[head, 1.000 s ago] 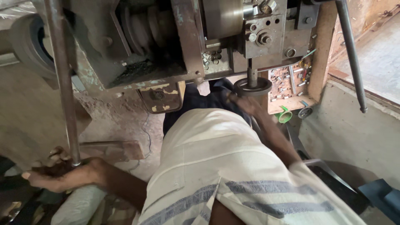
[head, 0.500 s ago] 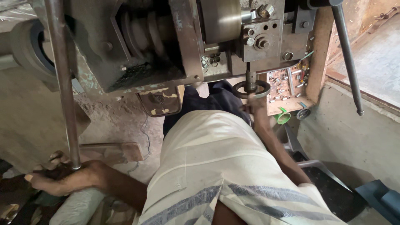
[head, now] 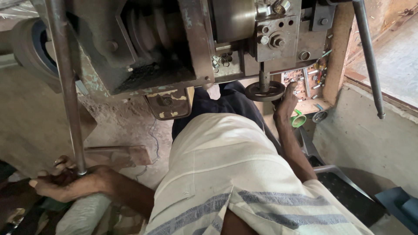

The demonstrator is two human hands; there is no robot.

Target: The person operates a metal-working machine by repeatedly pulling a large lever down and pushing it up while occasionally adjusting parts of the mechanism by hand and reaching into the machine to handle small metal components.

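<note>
Handwheel [head: 264, 91] touched by right hand [head: 285, 104], fingers loose; left hand [head: 65, 182] clasps steel lever rod [head: 65, 87]; nothing visibly finished.

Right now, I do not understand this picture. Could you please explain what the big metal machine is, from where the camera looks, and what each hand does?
The camera sits on the person's head and looks down over their pale striped shirt. In front is a heavy, worn metal machine with bolts and a pulley; its exact kind I cannot tell. The right hand reaches up and touches a small round handwheel under the machine. The left hand hangs low, its fingers curled around the bottom of a long steel rod. A second rod hangs at the right. Beside the right hand lies a small green cup-like thing.
</note>
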